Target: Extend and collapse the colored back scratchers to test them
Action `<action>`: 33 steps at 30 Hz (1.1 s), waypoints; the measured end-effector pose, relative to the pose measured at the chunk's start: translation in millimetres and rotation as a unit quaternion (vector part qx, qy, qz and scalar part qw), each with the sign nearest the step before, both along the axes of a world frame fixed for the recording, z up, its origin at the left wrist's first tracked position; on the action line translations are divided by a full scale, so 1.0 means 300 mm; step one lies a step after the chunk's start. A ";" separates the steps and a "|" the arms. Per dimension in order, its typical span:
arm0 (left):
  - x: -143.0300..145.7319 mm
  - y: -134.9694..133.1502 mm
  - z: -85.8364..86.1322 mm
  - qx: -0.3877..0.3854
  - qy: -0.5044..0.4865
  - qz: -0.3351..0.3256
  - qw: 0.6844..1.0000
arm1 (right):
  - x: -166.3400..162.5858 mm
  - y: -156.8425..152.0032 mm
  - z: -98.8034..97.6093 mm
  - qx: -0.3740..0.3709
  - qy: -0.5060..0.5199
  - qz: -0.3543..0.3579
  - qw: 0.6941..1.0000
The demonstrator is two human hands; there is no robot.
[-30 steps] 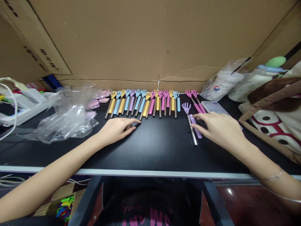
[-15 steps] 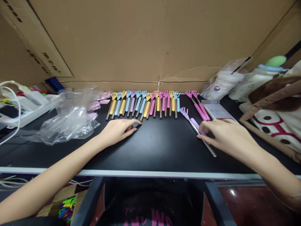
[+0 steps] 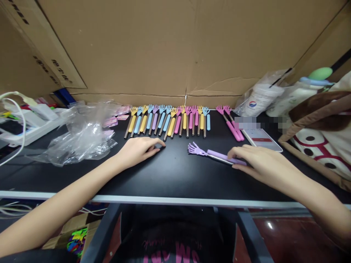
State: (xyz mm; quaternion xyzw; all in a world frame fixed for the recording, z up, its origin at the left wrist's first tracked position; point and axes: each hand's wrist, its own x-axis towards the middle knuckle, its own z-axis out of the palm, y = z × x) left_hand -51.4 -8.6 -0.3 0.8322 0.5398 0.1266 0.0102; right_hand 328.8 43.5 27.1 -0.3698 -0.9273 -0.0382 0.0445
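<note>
Between the thumb and fingers of my right hand is a purple back scratcher. Its clawed head points left over the black table, and a purple grip lies alongside its metal shaft. My left hand rests on the table just below a row of back scratchers in yellow, blue, pink and purple. Its index finger and thumb are apart with nothing between them; the other fingers are partly hidden. Two pink back scratchers lie side by side to the right of the row.
Crumpled clear plastic bags and a white power strip are at the left. A phone lies at the right, near a bagged cup, a bottle and a fabric bag. Cardboard walls the back.
The purple back scratcher has turned in my right hand, its head swinging left and nearer to me, so it lies closer to sideways. My left hand has stayed in place.
</note>
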 end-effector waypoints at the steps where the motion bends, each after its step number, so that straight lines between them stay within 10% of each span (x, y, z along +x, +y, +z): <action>1: 0.002 -0.001 0.002 0.010 0.000 -0.005 1.000 | -0.021 0.006 0.001 -0.001 0.005 0.010 1.000; 9: 0.028 -0.010 0.026 0.138 -0.022 -0.060 0.988 | -0.194 0.049 0.008 0.017 0.008 0.102 0.995; 16: 0.033 -0.010 0.021 0.084 -0.013 -0.080 0.993 | -0.288 0.088 -0.004 -0.003 0.028 0.166 0.986; 33: -0.007 -0.013 0.051 0.042 0.034 0.008 0.999 | -0.217 0.181 -0.005 -0.181 0.089 0.185 0.962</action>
